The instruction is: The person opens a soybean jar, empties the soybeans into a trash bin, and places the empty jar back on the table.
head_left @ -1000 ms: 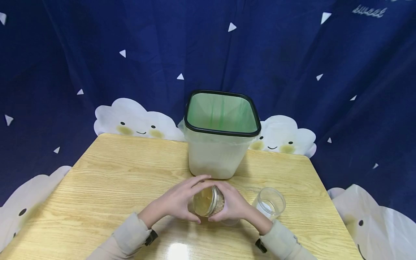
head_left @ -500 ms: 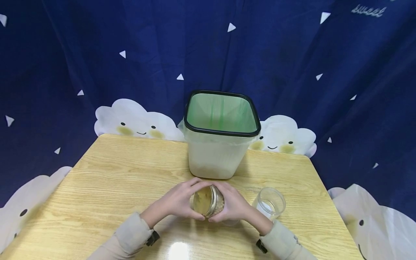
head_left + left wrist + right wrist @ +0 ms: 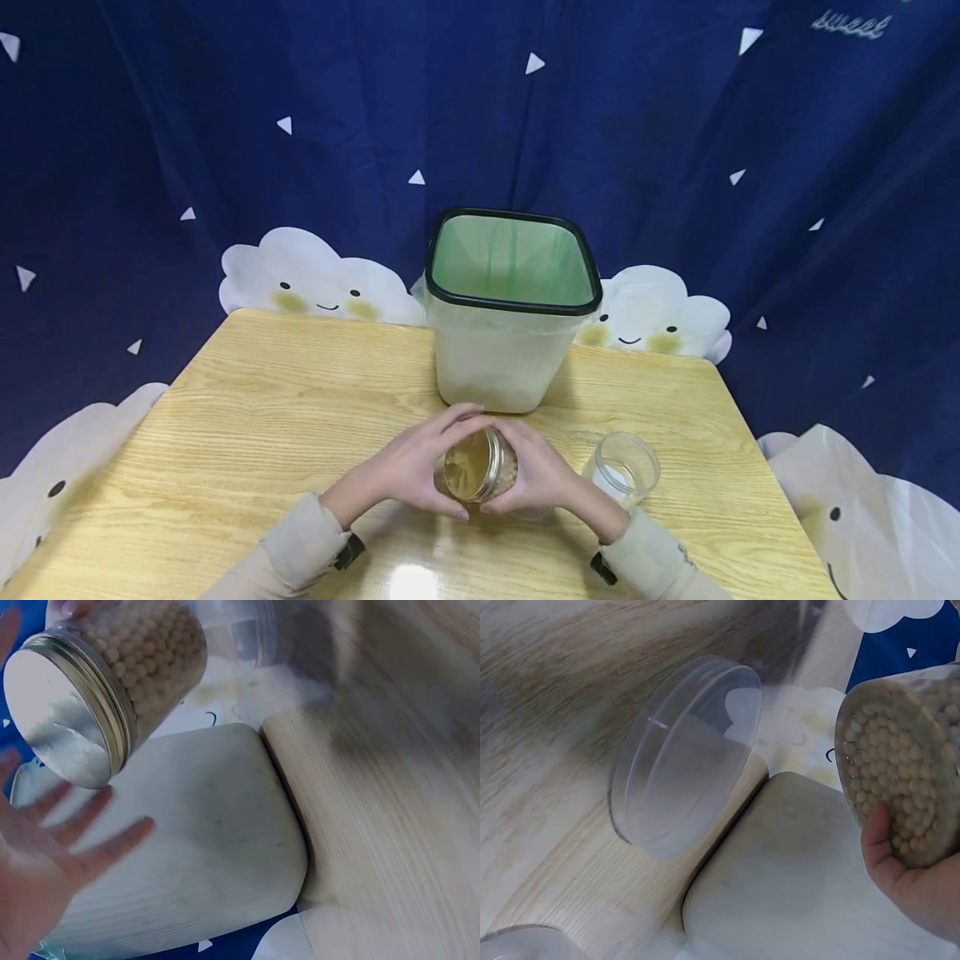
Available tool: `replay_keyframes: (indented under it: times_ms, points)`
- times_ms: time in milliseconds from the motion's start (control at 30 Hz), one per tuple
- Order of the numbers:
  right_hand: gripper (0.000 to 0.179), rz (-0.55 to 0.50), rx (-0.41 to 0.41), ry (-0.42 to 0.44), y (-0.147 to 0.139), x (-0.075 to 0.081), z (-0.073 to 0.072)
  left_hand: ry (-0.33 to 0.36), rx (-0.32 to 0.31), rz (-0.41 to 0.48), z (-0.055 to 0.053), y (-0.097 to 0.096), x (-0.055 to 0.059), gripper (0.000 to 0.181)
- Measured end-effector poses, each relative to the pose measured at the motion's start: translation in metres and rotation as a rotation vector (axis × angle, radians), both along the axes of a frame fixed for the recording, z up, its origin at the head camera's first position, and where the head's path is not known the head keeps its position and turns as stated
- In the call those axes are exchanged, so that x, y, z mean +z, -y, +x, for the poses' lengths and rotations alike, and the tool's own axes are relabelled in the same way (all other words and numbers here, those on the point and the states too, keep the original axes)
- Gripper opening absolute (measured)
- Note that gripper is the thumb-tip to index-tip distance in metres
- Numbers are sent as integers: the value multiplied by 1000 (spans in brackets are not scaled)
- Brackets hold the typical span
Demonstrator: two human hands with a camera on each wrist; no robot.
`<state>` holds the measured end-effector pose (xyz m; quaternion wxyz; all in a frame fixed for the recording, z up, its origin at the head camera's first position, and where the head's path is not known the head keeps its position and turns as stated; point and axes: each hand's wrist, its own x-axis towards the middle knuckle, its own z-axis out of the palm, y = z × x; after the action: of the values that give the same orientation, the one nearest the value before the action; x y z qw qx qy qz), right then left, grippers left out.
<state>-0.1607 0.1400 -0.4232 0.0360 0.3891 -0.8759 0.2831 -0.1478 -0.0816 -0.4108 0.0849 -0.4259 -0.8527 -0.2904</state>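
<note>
A clear jar of small beige balls (image 3: 506, 471) lies tipped on its side between the hands. Its silver lid with a gold-coloured rim (image 3: 67, 712) faces the left hand. My right hand (image 3: 536, 468) grips the jar's body, its thumb across the base in the right wrist view. Around the lid end is the left hand (image 3: 420, 461); its fingers (image 3: 109, 851) are spread, with a gap between them and the lid in the left wrist view. Beneath the right hand, a shallow clear round piece (image 3: 686, 761) shows on the table.
Behind the hands stands a white bin (image 3: 498, 358) with a black rim and a green-tinted liner. A clear open container (image 3: 622, 467) is on the wooden table (image 3: 300, 392) to the right. A dark blue curtain (image 3: 337, 167) hangs behind the table.
The left hand's fingers closed in on the lid half a second ago and are now spread away from it again. The right hand and jar stay almost where they were.
</note>
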Motion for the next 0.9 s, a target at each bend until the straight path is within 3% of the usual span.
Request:
replay_keyframes:
  times_ms: [133,233,300,433,700,800,900]
  points:
    - [100,8,-14,14,-1,1,1,-104,-116,-23,-1,2,-2,98]
    - [99,15,-22,12,-1,1,1,-195,-140,-4,-3,2,-6,87]
    - [99,18,-21,8,-1,1,1,-218,-135,18,-3,1,-6,83]
    - [98,27,-34,0,0,1,2,-179,-96,45,-3,1,-4,87]
    - [96,2,-66,-37,3,0,4,-69,82,107,0,-4,-5,87]
    - [94,0,-79,-43,4,-1,5,-26,138,87,2,-5,-4,85]
    - [95,4,-84,-34,3,-1,5,-22,149,37,2,-3,-1,93]
